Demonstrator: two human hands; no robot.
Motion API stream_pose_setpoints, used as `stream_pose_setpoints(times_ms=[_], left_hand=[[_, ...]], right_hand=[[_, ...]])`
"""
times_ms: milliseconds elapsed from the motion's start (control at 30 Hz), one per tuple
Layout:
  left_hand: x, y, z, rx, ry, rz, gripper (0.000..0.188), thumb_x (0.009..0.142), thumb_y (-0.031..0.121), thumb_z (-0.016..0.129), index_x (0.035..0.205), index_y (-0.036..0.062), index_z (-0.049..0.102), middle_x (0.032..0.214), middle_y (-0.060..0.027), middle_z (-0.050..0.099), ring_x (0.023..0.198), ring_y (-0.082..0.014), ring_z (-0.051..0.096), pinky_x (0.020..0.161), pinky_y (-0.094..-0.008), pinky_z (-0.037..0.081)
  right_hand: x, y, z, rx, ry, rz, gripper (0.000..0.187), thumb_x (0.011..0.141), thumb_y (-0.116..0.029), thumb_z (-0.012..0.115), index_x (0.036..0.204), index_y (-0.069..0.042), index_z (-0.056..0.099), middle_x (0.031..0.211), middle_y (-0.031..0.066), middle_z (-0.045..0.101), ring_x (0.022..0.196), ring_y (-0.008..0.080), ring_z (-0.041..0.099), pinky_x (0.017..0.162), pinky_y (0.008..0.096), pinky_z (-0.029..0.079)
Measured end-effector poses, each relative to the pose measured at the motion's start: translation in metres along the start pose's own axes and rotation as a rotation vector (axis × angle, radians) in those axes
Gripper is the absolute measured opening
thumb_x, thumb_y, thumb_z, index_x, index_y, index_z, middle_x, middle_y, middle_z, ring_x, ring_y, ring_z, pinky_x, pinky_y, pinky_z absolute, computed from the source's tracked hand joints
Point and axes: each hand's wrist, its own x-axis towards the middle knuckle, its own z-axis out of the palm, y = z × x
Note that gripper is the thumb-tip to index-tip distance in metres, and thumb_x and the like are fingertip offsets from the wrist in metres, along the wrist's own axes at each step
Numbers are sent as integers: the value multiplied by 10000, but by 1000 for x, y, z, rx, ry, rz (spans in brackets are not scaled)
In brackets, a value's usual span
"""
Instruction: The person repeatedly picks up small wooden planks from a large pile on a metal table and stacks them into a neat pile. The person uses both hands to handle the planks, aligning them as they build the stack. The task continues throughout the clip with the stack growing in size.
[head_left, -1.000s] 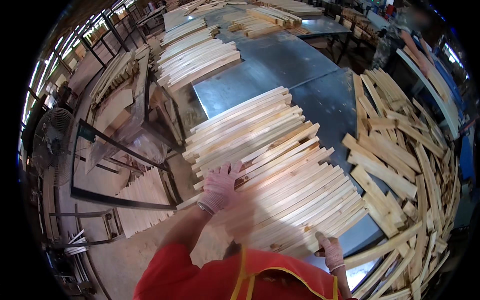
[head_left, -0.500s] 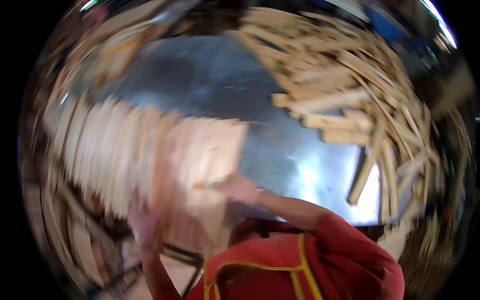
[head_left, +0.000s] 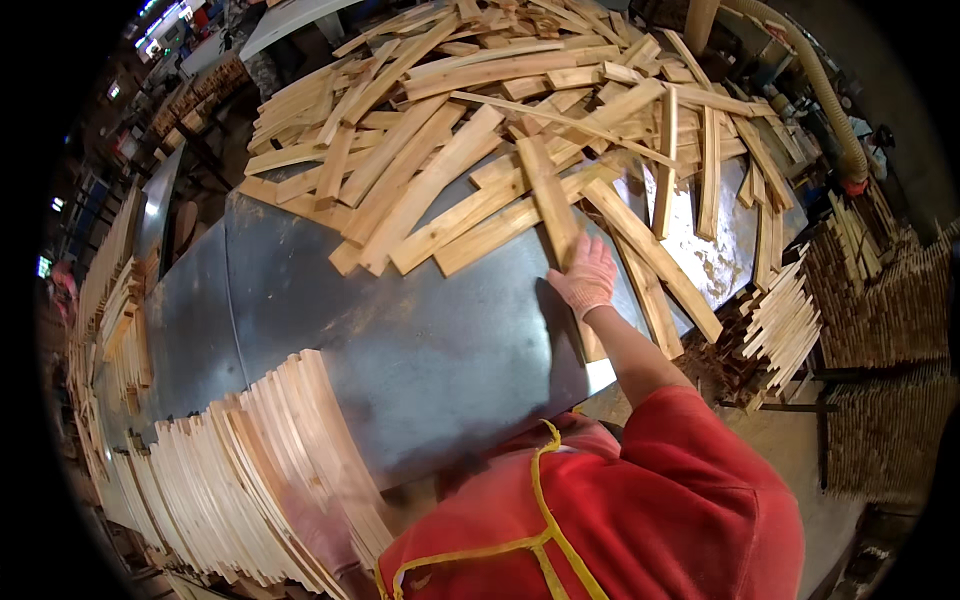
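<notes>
My right hand (head_left: 588, 276), in a pale pinkish glove, rests on a wooden plank (head_left: 547, 190) at the near side of a loose heap of planks (head_left: 430, 165). Its fingers are stretched out, lying along the wood. The plank runs from the heap down toward the table's near edge. At the lower left, my left hand (head_left: 328, 525) is beside a row of pale wooden strips (head_left: 215, 470) set tightly side by side. That hand is smeared and its fingers cannot be made out. The row's right-hand strips (head_left: 315, 400) stick out farther onto the table.
The metal-topped table (head_left: 430, 360) reflects light. More stacked strips (head_left: 120, 320) line its far left. Bundled strips (head_left: 785, 310) stand off the right edge, with tall stacks of wood (head_left: 885, 310) beyond. A ribbed hose (head_left: 820, 90) hangs at the upper right.
The view has swung right toward the heap. My right hand has left the row of strips and reached out to a plank. My left hand stays by the row.
</notes>
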Motion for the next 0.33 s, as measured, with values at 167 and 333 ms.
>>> stream_pose_setpoints(times_ms=[167,333], left_hand=[[-9,204,76,3,-372,287,994,833,484,806,1617,39,386,1643,-253,399,1519,-432,381,1254,-494,334],[-13,344,114,170,-618,242,1172,785,630,804,1677,104,254,1672,-224,361,1522,-412,390,1225,-475,369]], right_hand=[[-66,-20,-38,443,-598,-159,631,785,-253,784,1294,-46,475,1238,270,577,1192,469,595,1037,532,519],[-43,45,-54,548,-485,-296,666,864,-345,774,1406,-10,579,1377,259,610,1297,420,595,1059,516,520]])
